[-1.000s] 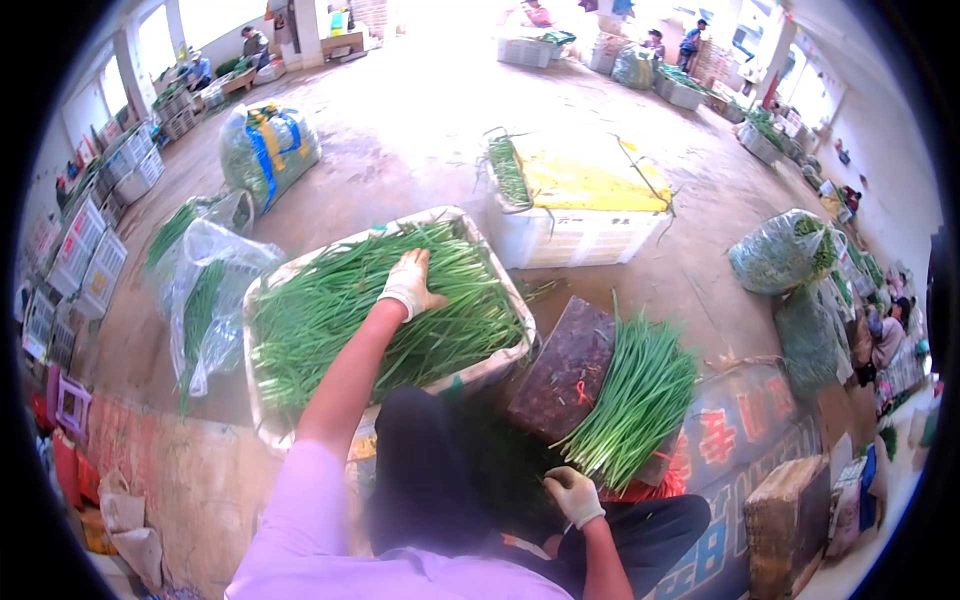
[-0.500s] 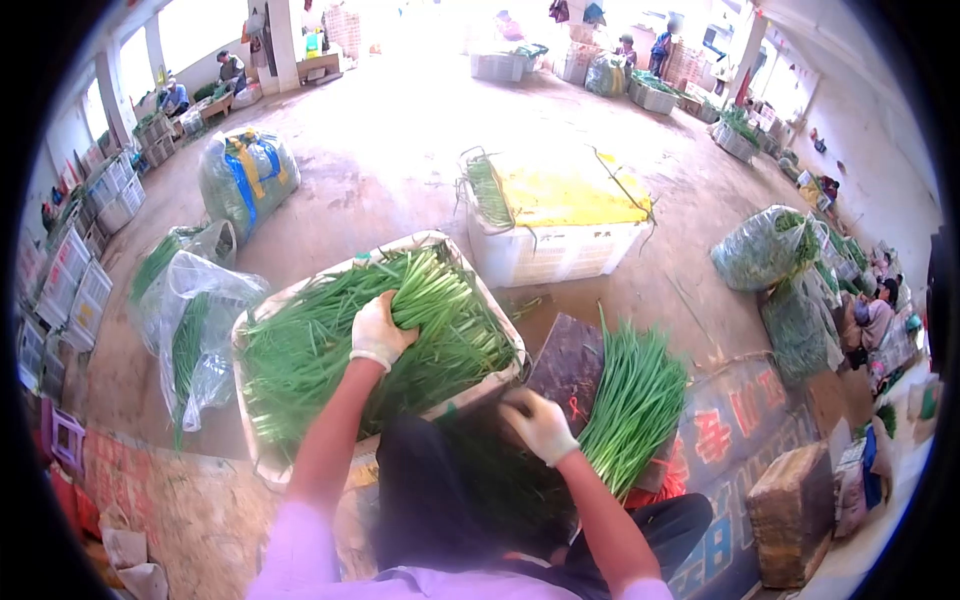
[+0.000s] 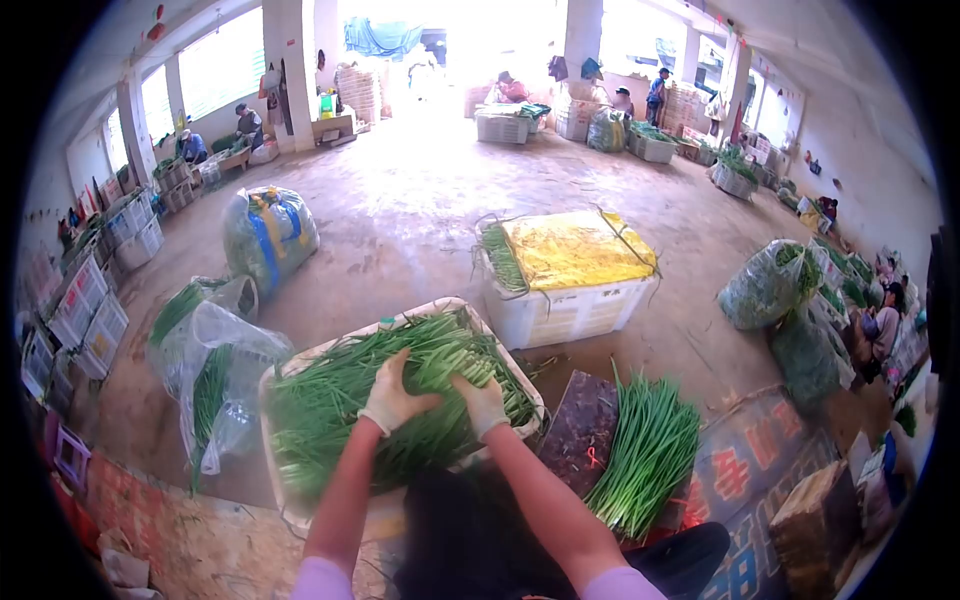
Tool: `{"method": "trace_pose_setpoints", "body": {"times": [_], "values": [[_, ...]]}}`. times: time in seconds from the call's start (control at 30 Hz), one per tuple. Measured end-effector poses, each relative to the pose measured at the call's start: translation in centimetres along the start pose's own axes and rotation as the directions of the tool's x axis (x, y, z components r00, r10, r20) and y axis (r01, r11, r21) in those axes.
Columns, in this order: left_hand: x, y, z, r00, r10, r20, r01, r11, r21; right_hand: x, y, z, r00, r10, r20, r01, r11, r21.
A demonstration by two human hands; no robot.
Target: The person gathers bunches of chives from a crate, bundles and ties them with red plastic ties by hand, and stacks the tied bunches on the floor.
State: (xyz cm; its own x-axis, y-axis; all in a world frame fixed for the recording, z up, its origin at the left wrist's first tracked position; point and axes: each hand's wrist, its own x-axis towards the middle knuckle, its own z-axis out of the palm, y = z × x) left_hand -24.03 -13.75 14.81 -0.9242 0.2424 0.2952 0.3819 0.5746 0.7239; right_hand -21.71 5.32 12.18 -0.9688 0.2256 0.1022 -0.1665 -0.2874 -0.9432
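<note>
A white crate [image 3: 268, 440] full of long green chives [image 3: 330, 375] stands in front of me, their pale stem ends toward the right. My left hand [image 3: 397, 395], in a pale glove, rests on the chives with thumb and fingers spread apart. Close to it on the right, my right hand [image 3: 482, 402], gloved too, closes around the pale ends of a bunch of chives [image 3: 455, 365]; its fingertips are partly hidden by the stalks. Beside the crate a dark board [image 3: 582, 430] lies next to a neat pile of chives [image 3: 645, 455].
Beyond the crate stands a white box [image 3: 565, 315] with a yellow cover [image 3: 580, 250]. Clear plastic bags [image 3: 235, 350] of greens lie left, a stuffed bag [image 3: 268, 240] behind them. More filled bags [image 3: 770, 285] and a brown block [image 3: 815, 515] are at right. Several people work farther off.
My right hand has moved from beside the dark board into the crate and onto the bunch. My left hand has loosened from the stalks and spread its fingers. The view has tilted up.
</note>
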Motion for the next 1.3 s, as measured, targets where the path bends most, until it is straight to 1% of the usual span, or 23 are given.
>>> {"method": "trace_pose_setpoints", "body": {"times": [0.07, 0.13, 0.17, 0.2, 0.23, 0.27, 0.33, 0.4, 0.43, 0.5, 0.63, 0.7, 0.73, 0.83, 0.87, 0.9, 0.97, 1.03, 1.1, 1.13, 1.17, 1.23, 1.3], "values": [[1.6, 1.1, -1.2, 1.0, 0.006, 0.021, -0.007, 1.0, 0.029, -0.2, 0.1, -0.5, 0.995, 0.009, 0.096, -0.007, 1.0, -0.023], [2.7, 1.8, -1.2, 0.98, 0.17, 0.098, -0.17, 0.985, -0.015, -0.3, -0.4, -0.6, 0.987, -0.021, 0.161, 0.029, 0.998, -0.047], [3.4, 1.9, -1.2, 0.98, 0.173, 0.094, -0.172, 0.985, -0.018, -0.6, -1.2, -0.5, 0.974, -0.05, 0.223, 0.066, 0.996, -0.064], [4.1, 2.0, -1.1, 0.92, 0.149, 0.361, -0.077, 0.975, -0.208, -0.9, -1.9, -0.4, 0.965, -0.023, 0.26, 0.034, 0.999, -0.036], [4.6, 2.1, -0.9, 0.782, 0.17, 0.599, 0.069, 0.932, -0.355, -1.1, -2.6, -0.4, 0.965, -0.025, 0.26, 0.036, 0.999, -0.038], [4.5, 2.7, -1.0, 0.776, 0.155, 0.612, 0.05, 0.951, -0.304, -1.3, -3.1, -0.6, 0.964, -0.02, 0.265, 0.043, 0.996, -0.081], [4.6, 3.7, -1.4, 0.784, 0.132, 0.607, 0.056, 0.958, -0.28, -1.3, -3.5, -0.4, 0.963, -0.016, 0.269, 0.051, 0.991, -0.123], [4.6, 3.6, -1.2, 0.79, 0.105, 0.604, 0.068, 0.964, -0.257, -1.7, -2.8, -0.3, 0.985, 0.01, 0.173, 0.01, 0.993, -0.117], [4.7, 3.3, -0.9, 0.807, 0.105, 0.581, 0.076, 0.957, -0.279, -1.8, -2.5, -0.3, 0.985, 0.013, 0.173, 0.007, 0.993, -0.118], [4.7, 3.3, -0.8, 0.824, 0.103, 0.557, 0.083, 0.951, -0.298, -1.8, -1.7, -0.5, 0.996, 0.023, 0.087, -0.019, 0.999, -0.044], [5.2, 3.0, -0.9, 0.903, -0.004, 0.43, 0.171, 0.921, -0.351, -2.1, -0.2, -2.2, 0.998, 0.066, 0.025, -0.067, 0.997, 0.042], [5.7, 1.9, -1.2, 0.935, -0.114, 0.337, 0.251, 0.883, -0.397, -2.2, 1.3, -3.1, 0.966, 0.195, -0.169, -0.134, 0.938, 0.319], [6.5, -0.8, -0.3, 0.956, -0.104, 0.273, 0.215, 0.884, -0.415, -2.3, 1.9, -3.7, 0.951, 0.216, -0.221, -0.119, 0.916, 0.382], [5.9, 1.4, 0.3, 0.931, -0.12, 0.344, 0.271, 0.859, -0.433, -2.3, 2.4, -4.1, 0.968, 0.174, -0.178, -0.104, 0.932, 0.348], [5.8, 1.9, 0.9, 0.932, -0.055, 0.359, 0.214, 0.882, -0.419, -2.2, 1.7, -3.8, 0.975, 0.192, -0.111, -0.15, 0.939, 0.309], [5.8, 1.4, 2.1, 0.927, -0.043, 0.372, 0.199, 0.898, -0.393, -1.8, 1.8, -3.5, 0.976, 0.192, -0.107, -0.15, 0.938, 0.311], [5.8, 0.3, 4.4, 0.914, 0.041, 0.404, 0.142, 0.899, -0.413, -0.9, 2.1, -2.7, 0.999, -0.035, -0.025, 0.037, 0.995, 0.088], [6.0, -0.8, 5.8, 0.913, 0.079, 0.4, 0.099, 0.909, -0.405, -0.8, 1.5, -2.3, 0.997, -0.041, -0.063, 0.045, 0.997, 0.064], [6.1, -1.2, 5.8, 0.976, 0.029, 0.217, -0.014, 0.998, -0.067, -1.1, 1.0, -2.6, 0.965, 0.1, -0.244, -0.101, 0.995, 0.008], [6.8, -1.8, 5.8, 0.985, 0.044, 0.166, -0.042, 0.999, -0.018, -1.8, 0.0, -2.7, 0.94, 0.127, -0.316, -0.118, 0.992, 0.049], [7.1, -1.6, 5.2, 0.986, 0.038, 0.161, -0.035, 0.999, -0.02, -1.9, -0.2, -3.4, 0.942, 0.13, -0.31, -0.122, 0.992, 0.044], [8.0, -1.0, 4.0, 0.992, -0.072, 0.102, 0.048, 0.973, 0.224, -2.1, -0.6, -5.9, 0.946, -0.098, -0.31, 0.149, 0.978, 0.143], [9.1, -2.5, 4.5, 0.988, -0.087, 0.124, 0.052, 0.964, 0.261, -4.1, -7.9, -6.2, 0.945, -0.003, -0.328, 0.126, 0.927, 0.354]]}}
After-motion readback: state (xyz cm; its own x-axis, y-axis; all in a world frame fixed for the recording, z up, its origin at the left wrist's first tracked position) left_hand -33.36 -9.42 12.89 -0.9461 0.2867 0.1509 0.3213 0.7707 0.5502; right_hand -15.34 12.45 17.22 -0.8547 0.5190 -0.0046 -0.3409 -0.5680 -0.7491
